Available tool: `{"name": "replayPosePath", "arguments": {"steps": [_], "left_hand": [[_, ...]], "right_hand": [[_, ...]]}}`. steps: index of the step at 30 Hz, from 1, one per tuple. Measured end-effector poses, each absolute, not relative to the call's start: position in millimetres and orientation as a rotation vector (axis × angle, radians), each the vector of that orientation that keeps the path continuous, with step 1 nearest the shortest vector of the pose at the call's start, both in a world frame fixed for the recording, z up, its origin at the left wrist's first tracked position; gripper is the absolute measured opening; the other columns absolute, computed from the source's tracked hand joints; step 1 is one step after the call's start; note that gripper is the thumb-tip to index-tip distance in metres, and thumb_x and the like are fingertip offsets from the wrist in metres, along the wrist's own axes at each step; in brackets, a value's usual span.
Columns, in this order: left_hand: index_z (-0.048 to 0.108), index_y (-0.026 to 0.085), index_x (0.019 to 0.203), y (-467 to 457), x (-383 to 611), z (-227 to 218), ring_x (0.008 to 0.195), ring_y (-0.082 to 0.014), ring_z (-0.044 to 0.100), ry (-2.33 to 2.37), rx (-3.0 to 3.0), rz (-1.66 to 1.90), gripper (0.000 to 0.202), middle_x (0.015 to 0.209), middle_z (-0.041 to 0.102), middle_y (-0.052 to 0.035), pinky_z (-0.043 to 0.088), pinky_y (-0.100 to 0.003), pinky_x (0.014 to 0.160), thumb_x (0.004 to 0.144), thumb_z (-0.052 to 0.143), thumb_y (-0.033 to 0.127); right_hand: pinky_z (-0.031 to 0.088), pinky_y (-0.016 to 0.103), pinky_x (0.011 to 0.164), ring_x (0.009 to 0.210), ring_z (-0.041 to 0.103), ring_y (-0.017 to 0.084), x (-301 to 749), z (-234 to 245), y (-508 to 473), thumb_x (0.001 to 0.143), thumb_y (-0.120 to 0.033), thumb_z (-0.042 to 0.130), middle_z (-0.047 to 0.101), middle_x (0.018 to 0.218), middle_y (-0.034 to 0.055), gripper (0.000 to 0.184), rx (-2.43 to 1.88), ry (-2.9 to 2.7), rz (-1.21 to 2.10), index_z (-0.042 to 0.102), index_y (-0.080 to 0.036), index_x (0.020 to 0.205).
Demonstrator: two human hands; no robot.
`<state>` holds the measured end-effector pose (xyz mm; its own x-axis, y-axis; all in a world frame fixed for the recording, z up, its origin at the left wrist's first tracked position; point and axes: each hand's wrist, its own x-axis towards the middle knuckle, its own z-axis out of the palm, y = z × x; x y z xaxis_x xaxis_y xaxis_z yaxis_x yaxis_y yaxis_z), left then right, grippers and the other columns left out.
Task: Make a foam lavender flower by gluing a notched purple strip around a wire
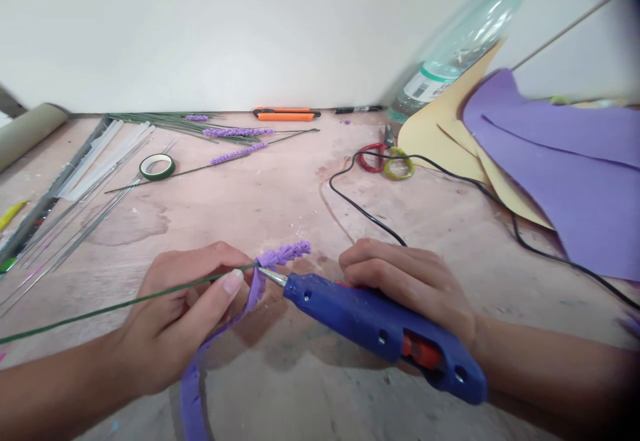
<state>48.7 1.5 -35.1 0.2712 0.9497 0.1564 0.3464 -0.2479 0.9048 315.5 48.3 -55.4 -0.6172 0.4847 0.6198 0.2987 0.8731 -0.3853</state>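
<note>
Between the thumb and fingers of my left hand [187, 308] is a green-wrapped wire stem [125, 303], which runs out to the left edge. A purple fringed foam strip [193, 394] is wound around the stem's right end as a lavender-like flower spike [285, 253]; its loose tail hangs down past my hand and off the bottom edge. My right hand [407, 284] is wrapped round a blue glue gun [360, 318]. The gun's metal nozzle [273, 276] points left, at or very near the strip just below the wound part. The trigger is mostly hidden by my fingers.
Finished purple sprigs [239, 154], a roll of green tape [157, 166], glue sticks [95, 158] and thin wires [95, 221] lie at the back left. An orange cutter [286, 114], scissors [400, 164], a bottle [460, 48], purple foam sheets [575, 181] and a black cord [370, 216] lie beyond my right hand.
</note>
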Motion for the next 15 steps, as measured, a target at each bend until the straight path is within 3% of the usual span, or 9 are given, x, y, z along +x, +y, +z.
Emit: {"name": "replayPosePath", "arguments": {"steps": [6, 15], "left_hand": [[0.076, 0.024, 0.090, 1.1, 52.3, -36.3, 0.053, -0.0116, 0.058, 1.165, 1.719, 1.066, 0.026, 0.066, 0.069, 0.0012, 0.039, -0.025, 0.052, 0.099, 0.052, 0.026], [0.069, 0.023, 0.086, 1.7, 48.7, -36.5, 0.058, -0.0120, 0.060, 1.172, 1.807, 1.021, 0.026, 0.071, 0.071, 0.0006, 0.041, -0.024, 0.054, 0.102, 0.049, 0.024]], "right_hand": [[0.043, 0.026, 0.057, 0.068, 0.055, 0.015, 316.1, -55.5, 48.7, 0.108, -0.037, 0.037, 0.057, 0.077, 0.0041, 0.026, -0.544, -2.285, 0.307, 0.051, -0.020, 0.094], [0.044, 0.027, 0.056, 0.066, 0.056, 0.015, 317.4, -54.6, 47.7, 0.108, -0.035, 0.036, 0.057, 0.075, 0.0036, 0.025, -0.554, -2.287, 0.292, 0.051, -0.022, 0.093]]}}
